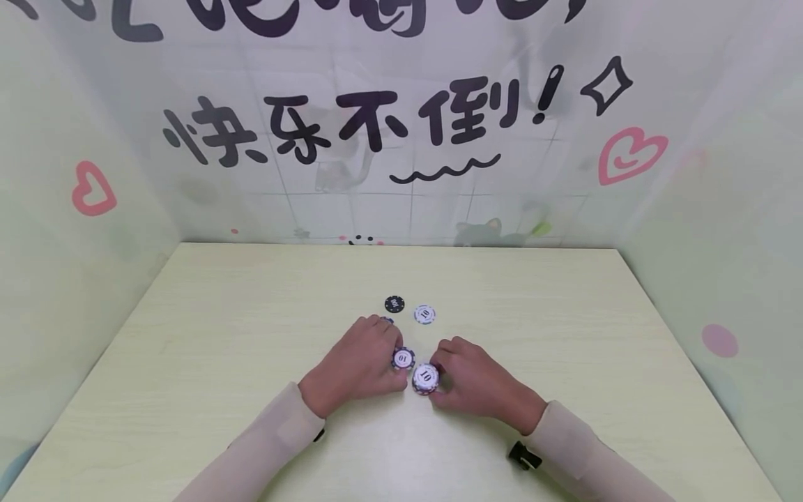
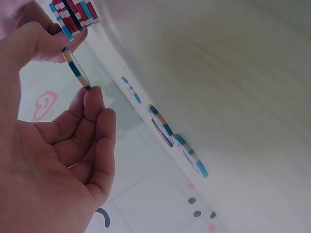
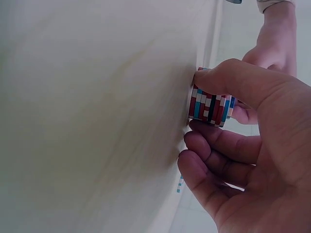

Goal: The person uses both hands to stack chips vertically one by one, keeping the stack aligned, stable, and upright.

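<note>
Between thumb and forefinger my left hand [image 1: 360, 359] pinches a single dark-edged poker chip [image 1: 403, 358] marked 10, lifted off the table in the left wrist view. Just right of it stands a stack of poker chips [image 1: 426, 378] with a white 10 chip on top. Its edges [image 3: 209, 104] show red, white, blue and black layers in the right wrist view. My right hand [image 1: 479, 382] grips this stack from the side with thumb and forefinger. The other right fingers are curled beside it.
Beyond the hands lie a black chip [image 1: 394, 304] and a white 10 chip [image 1: 424, 314]. Another chip [image 1: 387, 321] is mostly hidden behind the left hand. A printed curtain [image 1: 351, 202] borders the pale wooden table [image 1: 251, 300] at the back and sides.
</note>
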The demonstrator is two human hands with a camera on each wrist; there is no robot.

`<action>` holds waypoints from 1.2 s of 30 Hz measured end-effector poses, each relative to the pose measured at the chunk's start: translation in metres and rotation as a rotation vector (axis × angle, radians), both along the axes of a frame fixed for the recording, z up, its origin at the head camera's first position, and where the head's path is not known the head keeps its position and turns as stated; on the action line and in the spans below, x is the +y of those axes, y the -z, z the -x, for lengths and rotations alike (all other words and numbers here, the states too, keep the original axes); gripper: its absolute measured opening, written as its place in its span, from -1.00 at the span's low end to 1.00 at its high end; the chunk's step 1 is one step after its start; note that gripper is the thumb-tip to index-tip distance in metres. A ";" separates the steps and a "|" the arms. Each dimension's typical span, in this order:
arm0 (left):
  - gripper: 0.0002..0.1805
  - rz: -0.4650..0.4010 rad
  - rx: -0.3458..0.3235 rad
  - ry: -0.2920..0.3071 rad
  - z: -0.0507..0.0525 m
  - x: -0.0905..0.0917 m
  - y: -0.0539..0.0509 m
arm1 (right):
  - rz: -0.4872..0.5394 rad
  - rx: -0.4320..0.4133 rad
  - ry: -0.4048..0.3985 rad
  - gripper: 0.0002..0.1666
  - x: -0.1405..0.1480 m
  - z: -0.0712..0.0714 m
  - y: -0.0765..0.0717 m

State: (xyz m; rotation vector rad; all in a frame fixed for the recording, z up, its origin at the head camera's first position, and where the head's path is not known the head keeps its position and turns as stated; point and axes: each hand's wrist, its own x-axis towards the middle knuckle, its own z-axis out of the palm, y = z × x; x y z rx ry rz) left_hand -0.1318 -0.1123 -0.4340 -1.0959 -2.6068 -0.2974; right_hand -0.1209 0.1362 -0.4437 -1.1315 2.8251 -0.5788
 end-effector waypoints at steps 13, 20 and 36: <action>-0.69 0.012 -0.088 0.051 -0.006 0.013 -0.001 | 0.021 0.000 -0.010 -0.67 0.002 0.000 0.001; -0.66 0.012 -0.073 0.078 -0.006 0.019 0.000 | 0.017 0.006 -0.024 -0.68 0.003 0.001 0.000; -0.66 0.053 -0.110 0.073 -0.008 0.026 0.000 | 0.020 0.029 -0.031 -0.67 0.003 -0.001 0.001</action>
